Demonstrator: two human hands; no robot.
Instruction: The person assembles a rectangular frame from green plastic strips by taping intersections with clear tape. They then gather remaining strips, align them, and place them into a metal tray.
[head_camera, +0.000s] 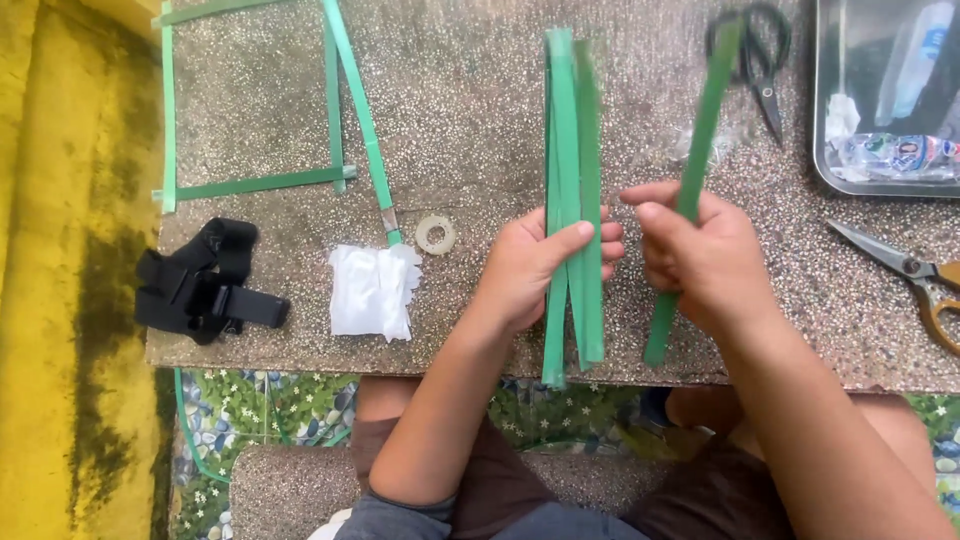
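While left hand (535, 265) clasps green strips (572, 150), right hand (700, 255) grips one strip (705, 110).

A home craft spot outside: a speckled stone bench (480, 120), scissors (760, 60), green strips (572, 150), and a mossy yellow floor (70, 300).

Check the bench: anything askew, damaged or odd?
Nothing looks damaged or spilled. Only oddity: the green strip frame at top left is skewed, one strip crossing it diagonally. The left hand holds a neat bundle of green strips; the right hand holds one strip.
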